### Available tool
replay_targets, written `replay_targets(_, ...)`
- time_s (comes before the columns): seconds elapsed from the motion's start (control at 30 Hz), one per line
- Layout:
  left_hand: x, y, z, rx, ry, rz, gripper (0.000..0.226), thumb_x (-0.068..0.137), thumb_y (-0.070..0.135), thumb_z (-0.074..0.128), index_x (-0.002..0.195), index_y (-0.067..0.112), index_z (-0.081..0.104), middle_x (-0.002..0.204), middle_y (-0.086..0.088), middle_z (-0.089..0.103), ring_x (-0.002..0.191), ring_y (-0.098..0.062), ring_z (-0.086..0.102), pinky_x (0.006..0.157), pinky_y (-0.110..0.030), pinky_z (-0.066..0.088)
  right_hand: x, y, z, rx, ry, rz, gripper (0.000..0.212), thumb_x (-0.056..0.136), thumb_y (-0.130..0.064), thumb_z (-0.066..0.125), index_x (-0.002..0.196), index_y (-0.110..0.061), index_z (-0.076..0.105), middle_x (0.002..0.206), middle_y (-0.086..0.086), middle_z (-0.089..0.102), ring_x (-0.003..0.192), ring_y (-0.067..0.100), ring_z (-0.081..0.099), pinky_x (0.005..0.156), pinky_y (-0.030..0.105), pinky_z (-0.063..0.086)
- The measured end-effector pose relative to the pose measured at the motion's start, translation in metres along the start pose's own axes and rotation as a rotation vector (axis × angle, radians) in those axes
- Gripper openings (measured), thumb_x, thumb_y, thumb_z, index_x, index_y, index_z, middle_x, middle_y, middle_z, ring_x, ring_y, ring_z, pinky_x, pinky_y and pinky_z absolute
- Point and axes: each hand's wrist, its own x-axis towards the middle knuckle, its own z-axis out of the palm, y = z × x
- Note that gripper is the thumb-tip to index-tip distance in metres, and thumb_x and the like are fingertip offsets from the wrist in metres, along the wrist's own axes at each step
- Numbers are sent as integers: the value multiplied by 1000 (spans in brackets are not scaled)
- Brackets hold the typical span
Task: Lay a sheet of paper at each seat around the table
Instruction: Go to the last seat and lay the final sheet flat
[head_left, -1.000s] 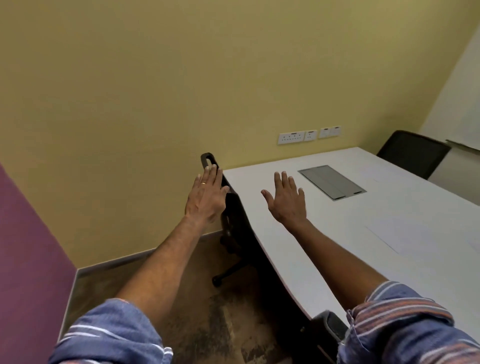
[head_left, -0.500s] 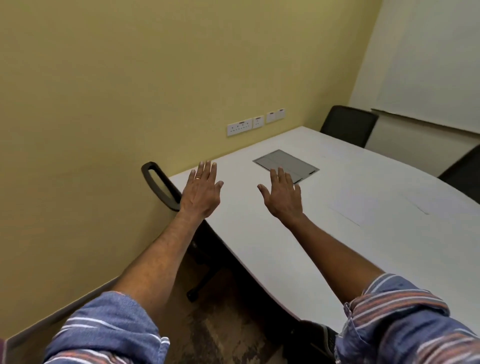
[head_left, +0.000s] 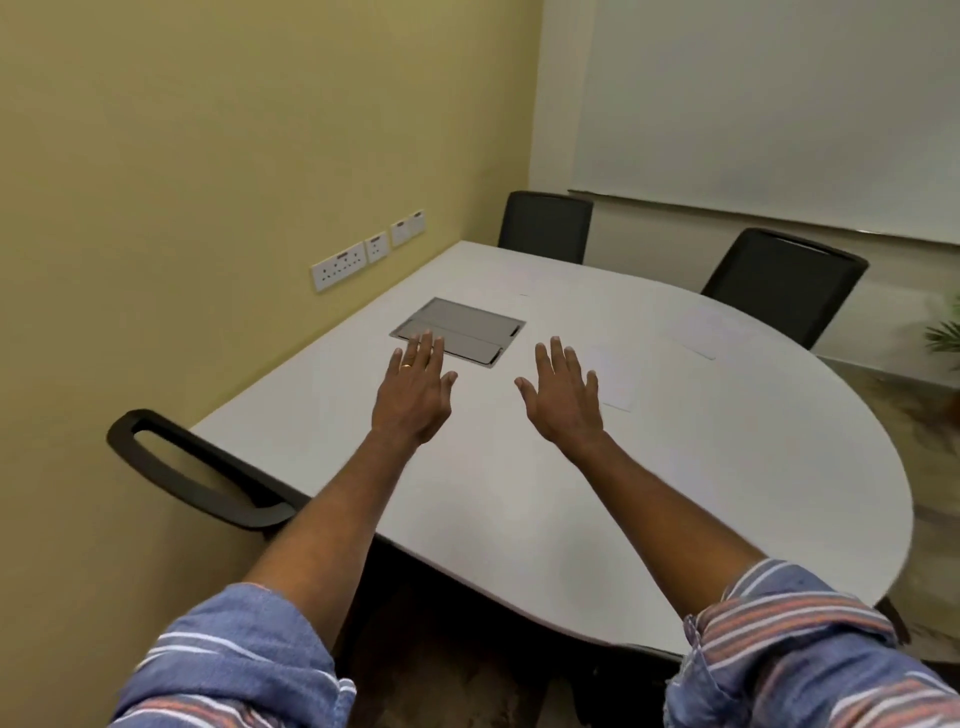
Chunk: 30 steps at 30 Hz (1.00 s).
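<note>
A white table (head_left: 675, 493) with a rounded end fills the middle of the view. Both my arms reach out over it, palms down. My left hand (head_left: 415, 389) holds nothing, its fingers spread, a ring on one finger. My right hand (head_left: 563, 397) is likewise spread and holds nothing. A white sheet of paper (head_left: 615, 382) lies flat just right of my right hand. A second sheet (head_left: 698, 327) lies farther back, in front of the far right chair (head_left: 779, 283). A faint third sheet (head_left: 514, 278) seems to lie before the far left chair (head_left: 545, 226).
A grey cable hatch (head_left: 462, 327) is set into the tabletop beyond my left hand. A black chair armrest (head_left: 192, 467) juts out at the near left edge. Wall sockets (head_left: 363, 254) sit on the yellow wall. A whiteboard (head_left: 779, 104) hangs at the back; a plant (head_left: 945, 332) stands far right.
My view has swung right, bringing the whole table, both far chairs and the sheets into sight. Both hands stayed spread and now hover over the tabletop near the hatch.
</note>
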Motion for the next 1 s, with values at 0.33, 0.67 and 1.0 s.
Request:
replay_targets(0.33,51,1,56,-106,-46,207,59,106,36,25,157,8,14,165,-11,15,153,-25,9,124,-43,11,1,25,28,-87,-30,244,66,103,-51,27,157,-18,9,166,4,-1,152,25,2,119,57,12)
replay_targets(0.67,130,47,124,-168,-136,332,60,106,37,23,158,9,12,166,-9,10,154,-23,4,124,-42,9,54,99,67,-136,-92,392,67,103,-52,25,158,-18,6,166,4,-3,153,24,1,118,60,13)
replay_targets(1.0,200,67,170,-171,-168,358,60,106,37,21,158,10,8,166,-9,6,154,-24,3,125,-43,8,139,133,74,-103,-56,415,65,103,-51,25,157,-17,10,166,5,4,152,24,6,118,58,15)
